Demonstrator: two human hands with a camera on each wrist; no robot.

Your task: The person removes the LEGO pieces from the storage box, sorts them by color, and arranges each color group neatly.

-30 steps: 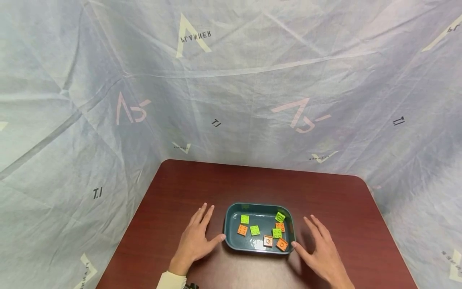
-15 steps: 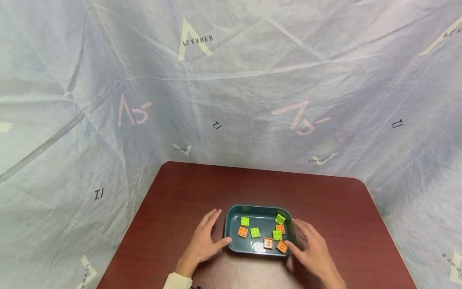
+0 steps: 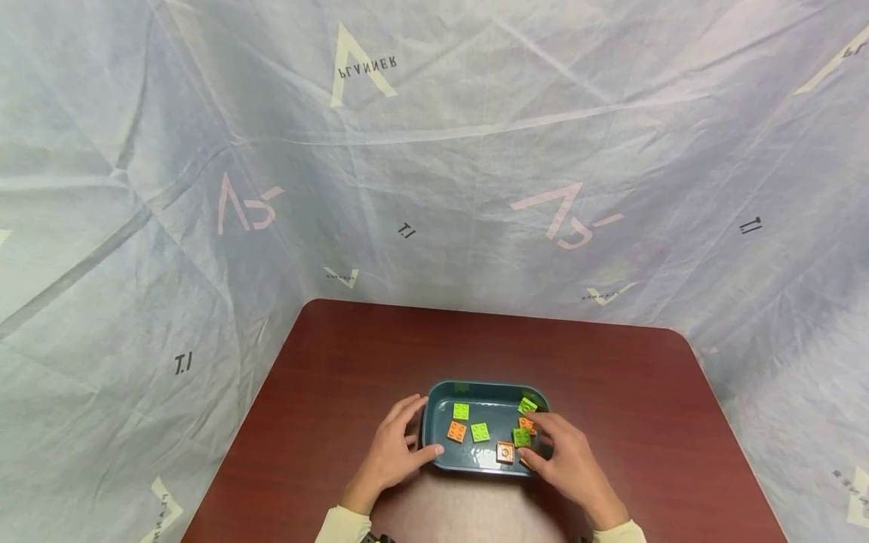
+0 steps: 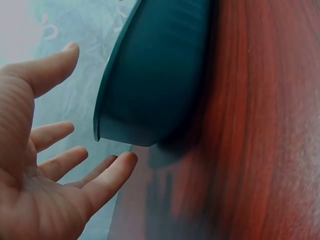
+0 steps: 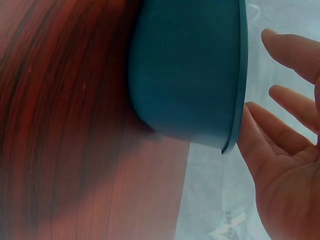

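Observation:
A dark teal tray (image 3: 468,469) holds several green and orange toy building bricks, one of them a green brick (image 3: 480,432) near its middle. My left hand (image 3: 388,456) is at the tray's left end, thumb over the rim and fingers spread outside it, as the left wrist view shows. Over the right end reaches my right hand (image 3: 572,461), thumb and fingers apart on either side of a shaded green brick (image 3: 521,438). In the right wrist view its fingers are above the rim, holding nothing visible. An orange brick (image 3: 526,461) is partly hidden by the right thumb.
The tray stands on a dark red wooden table (image 3: 489,347) with rounded far corners. Wrinkled grey printed sheeting (image 3: 434,188) hangs behind the table and along both sides. Another orange brick (image 3: 505,452) lies underside up near the tray's front wall.
My right hand has moved left from beside the tray to over its right-end bricks. My left hand has come slightly right, its thumb now over the rim. The tray stays in place.

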